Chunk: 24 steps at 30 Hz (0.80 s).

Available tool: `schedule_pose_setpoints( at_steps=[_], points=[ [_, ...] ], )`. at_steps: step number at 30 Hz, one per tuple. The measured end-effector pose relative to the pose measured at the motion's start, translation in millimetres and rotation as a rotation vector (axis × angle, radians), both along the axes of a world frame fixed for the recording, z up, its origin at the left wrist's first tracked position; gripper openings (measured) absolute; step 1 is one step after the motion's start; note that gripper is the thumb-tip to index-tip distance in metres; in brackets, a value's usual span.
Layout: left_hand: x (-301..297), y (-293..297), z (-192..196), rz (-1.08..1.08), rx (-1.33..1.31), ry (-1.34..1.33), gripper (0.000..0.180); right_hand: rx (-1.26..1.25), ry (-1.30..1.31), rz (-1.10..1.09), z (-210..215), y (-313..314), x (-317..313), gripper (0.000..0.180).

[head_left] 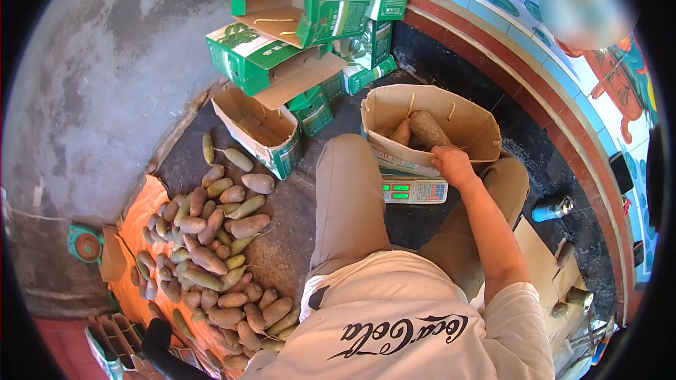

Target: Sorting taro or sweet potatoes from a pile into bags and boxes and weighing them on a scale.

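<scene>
My right hand (453, 164) is closed on the near rim of an open cardboard box (486, 123), its fingertips bent over the edge. This box has rope handles and stands between my knees. Inside it lie a few large brown tubers (428, 129), shaped like sweet potatoes. Directly below the box, a digital scale (415, 191) shows green lit displays and a keypad. My left hand is not in view. To my left, a large heap of brown and greenish tubers (205, 260) covers the floor and part of an orange sheet.
An open carton (273, 142) stands ahead of the heap, with several green and white cartons (338, 17) stacked behind it. A blue canister (551, 209) and flattened cardboard (524, 243) lie to my right. At lower left is a dark shape (160, 341) I cannot make out.
</scene>
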<state>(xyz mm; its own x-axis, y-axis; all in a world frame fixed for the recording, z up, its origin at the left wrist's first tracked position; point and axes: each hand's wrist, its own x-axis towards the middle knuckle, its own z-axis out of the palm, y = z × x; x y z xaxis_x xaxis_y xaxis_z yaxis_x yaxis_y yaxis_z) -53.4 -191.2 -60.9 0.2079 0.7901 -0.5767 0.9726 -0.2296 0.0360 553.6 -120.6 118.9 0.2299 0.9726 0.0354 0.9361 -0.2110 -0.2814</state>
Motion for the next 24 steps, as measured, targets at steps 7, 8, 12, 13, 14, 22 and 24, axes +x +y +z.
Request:
schedule_pose_setpoints(
  at_steps=[7, 8, 12, 13, 14, 22, 24],
  points=[
    [-6.8, -46.4, -17.2, 0.059, -0.057, 0.05, 0.024, 0.036, -0.052, 0.033, -3.8, -3.6, 0.5, 0.014],
    [-6.4, -53.4, -19.9, 0.064, -0.069, 0.057, 0.024, 0.037, -0.056, 0.032, -5.0, -4.6, 1.0, 0.014],
    [-10.4, -72.0, -30.4, 0.084, -0.1, 0.089, 0.024, -0.025, -0.086, 0.016, -2.9, 1.0, 3.1, 0.015],
    [-11.7, -76.9, -33.0, 0.091, -0.111, 0.098, 0.024, -0.03, -0.09, 0.023, -1.8, 2.3, 1.1, 0.015],
    [-12.8, -81.7, -35.7, 0.097, -0.121, 0.108, 0.024, -0.071, -0.098, -0.003, -0.8, 3.5, -1.0, 0.015],
    [-7.4, -111.3, -55.3, 0.108, -0.207, 0.171, 0.025, -0.171, -0.107, -0.067, 2.9, 4.9, -5.6, 0.022],
    [-20.4, -112.7, -80.5, 0.107, -0.265, 0.238, 0.026, -0.199, -0.122, -0.097, 4.4, 5.5, -7.0, 0.025]
  ],
)
